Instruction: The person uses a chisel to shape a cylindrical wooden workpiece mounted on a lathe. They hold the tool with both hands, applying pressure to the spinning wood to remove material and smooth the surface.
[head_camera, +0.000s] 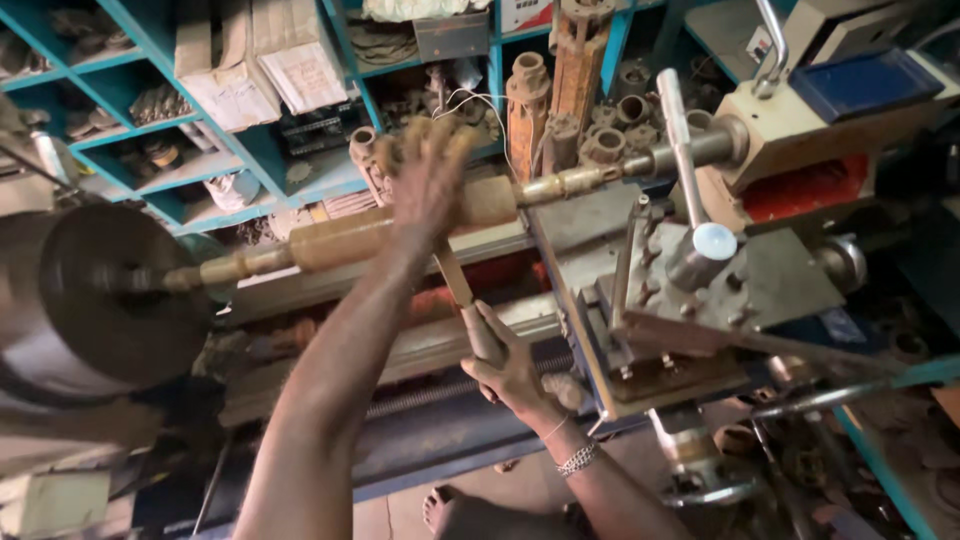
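A long turned wooden spindle (345, 235) is mounted on a lathe between the round chuck (110, 290) at left and the tailstock (830, 120) at right. My left hand (425, 180) is raised over the spindle's middle, fingers spread and blurred, resting on or just above the wood. My right hand (510, 365) grips the wooden handle of a chisel (455, 280), whose blade points up toward the spindle under my left hand. A bracelet is on my right wrist.
The tool post and carriage (690, 280) with upright levers stand right of my hands. Teal shelves (260, 150) behind hold boxes, metal parts and turned wooden pieces (525, 100). The lathe bed (420, 350) runs below. A bare foot (440, 510) shows on the floor.
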